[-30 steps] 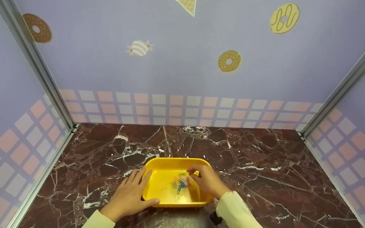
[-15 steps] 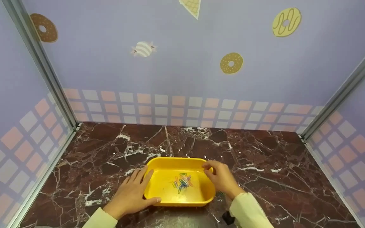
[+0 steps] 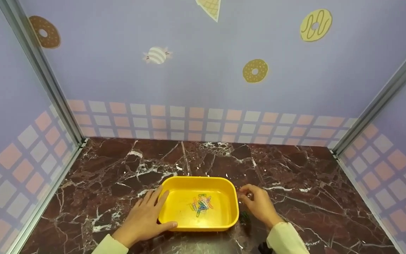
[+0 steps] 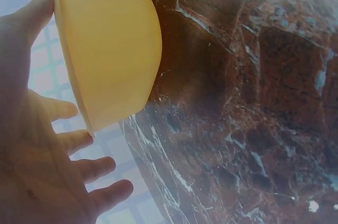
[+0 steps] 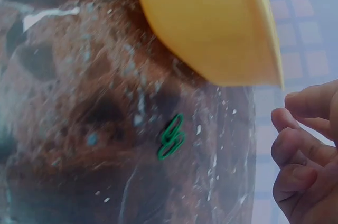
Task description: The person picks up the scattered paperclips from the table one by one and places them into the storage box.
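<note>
A yellow plastic tub (image 3: 174, 222) stands on the table with a loose pile of coloured paper clips (image 3: 202, 204) on its floor. My left hand (image 3: 143, 217) rests at its left side, thumb on the near rim and fingers spread along the left wall; the left wrist view shows these fingers extended (image 4: 84, 171). Just right of the tub is my right hand (image 3: 261, 203), thumb and index finger brought together. They seem to pinch a small pinkish paper clip, blurred in the head view and hidden in the right wrist view. Green paper clips (image 5: 171, 137) lie on the table below that hand.
The dark red marbled table (image 3: 294, 211) runs back to a lilac wall (image 3: 203, 84) printed with sweets and tiles. Side panels with metal posts (image 3: 55, 91) close it in at left and right. Small white specks dot the surface behind the tub.
My right hand has come up out of the tub from the clip pile, crossed its right rim and moved right over the table. My left hand stays at the tub's left side.
</note>
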### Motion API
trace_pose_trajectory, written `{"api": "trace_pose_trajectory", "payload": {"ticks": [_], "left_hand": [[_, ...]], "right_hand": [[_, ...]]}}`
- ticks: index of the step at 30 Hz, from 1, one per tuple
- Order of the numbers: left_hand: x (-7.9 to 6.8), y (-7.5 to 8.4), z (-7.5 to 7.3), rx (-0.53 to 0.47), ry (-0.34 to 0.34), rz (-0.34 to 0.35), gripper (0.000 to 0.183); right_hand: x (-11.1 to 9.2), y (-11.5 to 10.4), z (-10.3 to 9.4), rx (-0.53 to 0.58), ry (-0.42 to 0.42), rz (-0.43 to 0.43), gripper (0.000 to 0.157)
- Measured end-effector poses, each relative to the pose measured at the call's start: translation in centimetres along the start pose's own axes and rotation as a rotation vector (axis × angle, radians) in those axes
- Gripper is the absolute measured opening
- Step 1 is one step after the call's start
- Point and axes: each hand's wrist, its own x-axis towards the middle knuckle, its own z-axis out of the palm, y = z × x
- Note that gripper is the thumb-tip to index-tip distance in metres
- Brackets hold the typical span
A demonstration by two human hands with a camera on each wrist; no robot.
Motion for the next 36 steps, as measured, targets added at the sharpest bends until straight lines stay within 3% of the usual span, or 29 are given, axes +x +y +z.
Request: {"api": "trace_pose_trajectory", "payload": {"ticks": [5, 18, 29, 36], "left_hand": [[0.0, 0.0, 0.0, 0.008, 0.000, -0.002, 0.099], [-0.2, 0.0, -0.1, -0.018, -0.026, -0.006, 0.099], [0.0, 0.1, -0.1, 0.004, -0.006, 0.007, 0.099], [-0.1, 0.1, 0.0, 0.009, -0.006, 0.000, 0.100]], "right_hand": [[-0.6, 1.1, 0.4, -0.077, -0.004, 0.029, 0.009], [-2.7, 2.5, 1.2, -0.183, -0.106, 0.240, 0.017], [-2.8, 2.5, 1.5, -0.161, -0.097, 0.209, 0.020], [-2.9, 2.7, 1.5, -0.131, -0.107, 0.169, 0.014]]}}
